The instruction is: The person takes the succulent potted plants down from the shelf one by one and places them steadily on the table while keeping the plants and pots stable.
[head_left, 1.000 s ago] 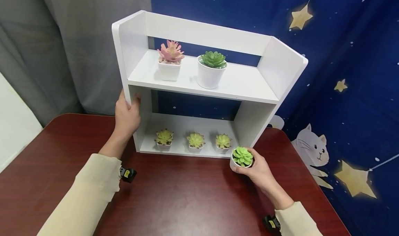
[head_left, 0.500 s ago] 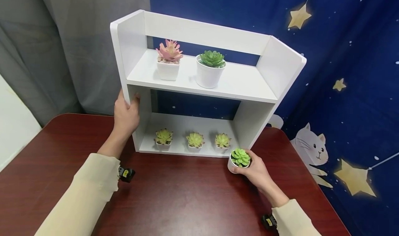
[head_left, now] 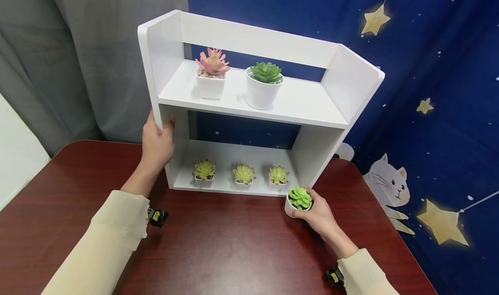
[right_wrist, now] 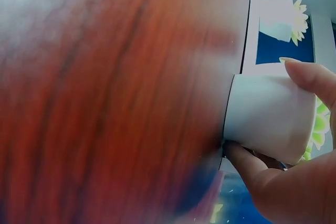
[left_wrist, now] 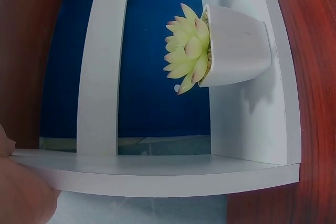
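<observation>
My left hand [head_left: 157, 142] grips the left side panel of a white two-tier shelf [head_left: 249, 117], thumb on the inner face and fingers behind. With my right hand [head_left: 317, 210] I hold a bright green succulent in a round white pot [right_wrist: 268, 114], just in front of the shelf's lower right corner. The thumb and fingers curl round the pot, whose base is right at the tabletop in the right wrist view. On the lower tier stand three small pale green succulents in white pots, the left one [head_left: 204, 172] closest to my left hand.
The upper tier holds a pink succulent [head_left: 212, 72] in a square white pot and a dark green succulent [head_left: 265, 85] in a round one. Everything stands on a reddish-brown table [head_left: 218, 243]. A grey curtain and a blue star-patterned curtain [head_left: 436, 113] hang behind.
My right hand and the bright green potted succulent have shifted slightly left and toward the front. My left hand keeps its grip on the shelf.
</observation>
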The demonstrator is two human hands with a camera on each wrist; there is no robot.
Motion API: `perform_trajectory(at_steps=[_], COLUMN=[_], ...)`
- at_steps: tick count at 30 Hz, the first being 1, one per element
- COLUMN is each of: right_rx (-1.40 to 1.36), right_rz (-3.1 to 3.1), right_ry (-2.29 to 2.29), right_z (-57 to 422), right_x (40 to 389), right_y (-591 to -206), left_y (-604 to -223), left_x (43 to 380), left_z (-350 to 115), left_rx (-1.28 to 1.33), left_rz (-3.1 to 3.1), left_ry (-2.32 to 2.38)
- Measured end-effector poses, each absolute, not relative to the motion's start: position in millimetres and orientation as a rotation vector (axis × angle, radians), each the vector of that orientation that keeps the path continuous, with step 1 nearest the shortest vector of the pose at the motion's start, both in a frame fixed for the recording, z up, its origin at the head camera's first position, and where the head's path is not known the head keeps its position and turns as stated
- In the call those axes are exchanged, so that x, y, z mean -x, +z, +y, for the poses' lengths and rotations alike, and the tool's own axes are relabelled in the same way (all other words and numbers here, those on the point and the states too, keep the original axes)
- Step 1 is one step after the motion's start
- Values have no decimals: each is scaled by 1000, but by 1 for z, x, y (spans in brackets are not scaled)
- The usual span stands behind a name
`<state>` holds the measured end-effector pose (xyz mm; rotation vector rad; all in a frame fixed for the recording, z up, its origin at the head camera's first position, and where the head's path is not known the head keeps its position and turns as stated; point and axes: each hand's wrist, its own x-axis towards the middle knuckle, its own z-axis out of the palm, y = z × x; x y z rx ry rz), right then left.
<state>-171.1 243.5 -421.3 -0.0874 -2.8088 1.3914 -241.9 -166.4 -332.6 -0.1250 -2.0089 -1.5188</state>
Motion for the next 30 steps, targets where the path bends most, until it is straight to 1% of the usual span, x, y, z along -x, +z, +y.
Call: perform_trajectory(at_steps=[10, 15, 20, 30], right_rx=[48, -90, -264, -495], right_rz=[-2905, -2879, -2753, -2483], right_ry=[1279, 1059, 771, 781], right_z=[250, 252, 249, 225], right_x=[167, 164, 155, 135], right_y=[-412, -397, -375, -319], left_y=[-332, -332, -330, -330], left_x=[245, 245, 242, 242], left_z=[-164, -167, -168, -165], left_rx=[115, 63, 53, 78], left_rz=[-2022, -2020, -2020, -2015], left_ry=[-1516, -1508, -1508, -1510])
